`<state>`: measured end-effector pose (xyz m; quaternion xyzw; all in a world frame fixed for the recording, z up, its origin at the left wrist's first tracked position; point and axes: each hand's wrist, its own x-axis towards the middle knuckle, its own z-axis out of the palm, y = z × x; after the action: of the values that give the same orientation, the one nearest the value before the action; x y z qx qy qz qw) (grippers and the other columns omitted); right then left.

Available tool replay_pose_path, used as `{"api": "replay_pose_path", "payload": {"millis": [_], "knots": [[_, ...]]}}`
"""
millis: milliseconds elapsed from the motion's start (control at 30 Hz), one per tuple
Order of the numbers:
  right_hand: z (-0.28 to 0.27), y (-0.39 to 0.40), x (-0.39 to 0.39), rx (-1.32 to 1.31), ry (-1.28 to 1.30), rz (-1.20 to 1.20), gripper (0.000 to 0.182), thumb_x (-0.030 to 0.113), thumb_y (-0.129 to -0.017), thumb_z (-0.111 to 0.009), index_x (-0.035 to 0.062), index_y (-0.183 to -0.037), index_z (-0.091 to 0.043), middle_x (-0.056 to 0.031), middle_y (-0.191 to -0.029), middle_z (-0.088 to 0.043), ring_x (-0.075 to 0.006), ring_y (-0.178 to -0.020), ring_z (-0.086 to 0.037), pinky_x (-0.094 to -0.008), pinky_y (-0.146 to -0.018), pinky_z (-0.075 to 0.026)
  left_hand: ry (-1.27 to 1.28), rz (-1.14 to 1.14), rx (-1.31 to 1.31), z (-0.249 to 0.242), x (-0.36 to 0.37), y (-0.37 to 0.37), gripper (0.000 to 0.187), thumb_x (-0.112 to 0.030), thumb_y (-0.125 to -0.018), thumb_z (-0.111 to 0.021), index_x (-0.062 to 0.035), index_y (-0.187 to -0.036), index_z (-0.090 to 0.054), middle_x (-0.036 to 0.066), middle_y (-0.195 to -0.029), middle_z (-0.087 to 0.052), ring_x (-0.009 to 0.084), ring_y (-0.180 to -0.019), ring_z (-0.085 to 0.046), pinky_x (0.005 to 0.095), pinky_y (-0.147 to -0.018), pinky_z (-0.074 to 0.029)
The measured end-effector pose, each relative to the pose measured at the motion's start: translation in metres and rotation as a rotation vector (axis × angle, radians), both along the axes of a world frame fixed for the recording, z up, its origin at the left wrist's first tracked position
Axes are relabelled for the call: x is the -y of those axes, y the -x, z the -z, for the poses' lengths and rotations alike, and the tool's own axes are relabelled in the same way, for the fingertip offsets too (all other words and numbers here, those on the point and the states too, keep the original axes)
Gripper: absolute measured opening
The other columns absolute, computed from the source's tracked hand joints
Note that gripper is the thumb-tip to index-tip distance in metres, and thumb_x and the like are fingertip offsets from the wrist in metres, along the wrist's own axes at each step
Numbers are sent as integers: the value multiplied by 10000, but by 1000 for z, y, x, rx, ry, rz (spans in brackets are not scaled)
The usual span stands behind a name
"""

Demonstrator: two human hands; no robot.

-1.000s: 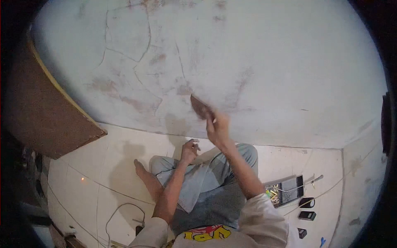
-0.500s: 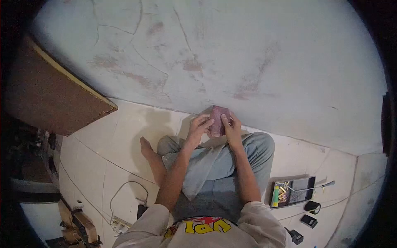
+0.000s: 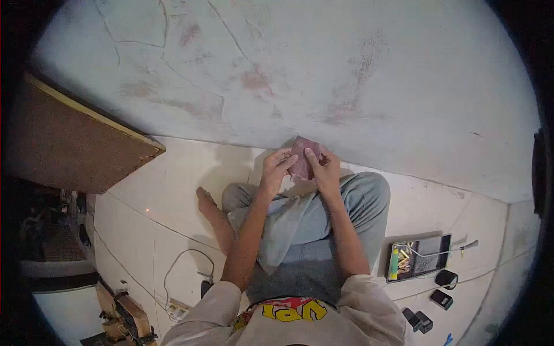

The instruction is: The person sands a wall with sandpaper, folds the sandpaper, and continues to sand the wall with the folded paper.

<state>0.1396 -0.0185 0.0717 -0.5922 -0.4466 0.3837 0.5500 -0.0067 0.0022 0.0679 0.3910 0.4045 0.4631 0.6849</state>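
Observation:
A folded piece of reddish-brown sandpaper (image 3: 300, 168) is held up between both hands, close to the foot of the wall. My left hand (image 3: 277, 169) pinches its left edge, thumb on the near face. On the opposite side, my right hand (image 3: 328, 172) grips it with the thumb pressed flat near its middle. The fingers behind the sheet are mostly hidden. Beyond the hands rises the pale wall (image 3: 404, 86), marked with reddish scuffed patches and cracks. Both forearms reach out over my crossed legs (image 3: 300, 230).
On the tiled floor at right lies a black tray (image 3: 424, 266) holding small brass-coloured pieces and a roller handle. Small black boxes (image 3: 442, 299) sit beside it. A brown board (image 3: 75, 138) leans at left, and a cable (image 3: 167, 282) loops across the floor.
The view has shifted slightly. The sandpaper appears a little more tilted between the hands, its top corner pointing up. Both hands keep their hold on it.

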Motion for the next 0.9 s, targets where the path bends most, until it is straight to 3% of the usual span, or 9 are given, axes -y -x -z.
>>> {"api": "replay_pose_path", "payload": {"millis": [233,300,400,533,700,900], "knots": [[-3,0,5,-24,29,-91,199,136,-877,-646,-31,-984,-671,-28,-779,-657,-74,-679,-552,-251,-625,-460,42,-24,95,20,-4,-1,257,-108,-893,-619,13,-1118,-593,35,-917,-611,104,-797,-594,257,-665,-511],[-6,3,7,-80,31,-192,187,123,-879,-640,-32,-980,-669,-31,-790,-661,-79,-676,-553,-255,-629,-464,-105,-25,49,21,-5,0,280,-122,-898,-614,28,-1132,-583,53,-955,-625,111,-831,-599,250,-720,-504],[-4,4,6,-157,-22,-218,190,129,-885,-632,-35,-975,-663,-25,-780,-656,-79,-689,-561,-252,-634,-467,-83,-33,-5,16,-3,0,262,-120,-895,-619,28,-1110,-596,72,-984,-639,113,-862,-600,248,-760,-493],[-5,3,5,-84,20,-193,198,107,-865,-632,-36,-999,-661,-76,-820,-682,-103,-746,-592,-264,-693,-482,-108,-81,-64,15,-3,0,253,-107,-886,-632,27,-1098,-606,80,-990,-652,105,-877,-604,241,-763,-496],[18,1,-2,-157,65,8,213,141,-861,-646,-58,-934,-661,-70,-752,-658,-95,-665,-552,-266,-627,-459,-99,-99,35,14,-3,-1,253,-62,-855,-661,23,-1091,-620,68,-931,-670,90,-806,-614,228,-718,-512],[16,0,-1,-57,76,-6,208,147,-862,-651,-59,-879,-678,-43,-660,-626,-84,-598,-522,-251,-563,-434,-85,-147,-41,16,-3,1,260,-59,-853,-665,50,-1086,-627,69,-911,-676,81,-776,-606,236,-677,-519]]}}
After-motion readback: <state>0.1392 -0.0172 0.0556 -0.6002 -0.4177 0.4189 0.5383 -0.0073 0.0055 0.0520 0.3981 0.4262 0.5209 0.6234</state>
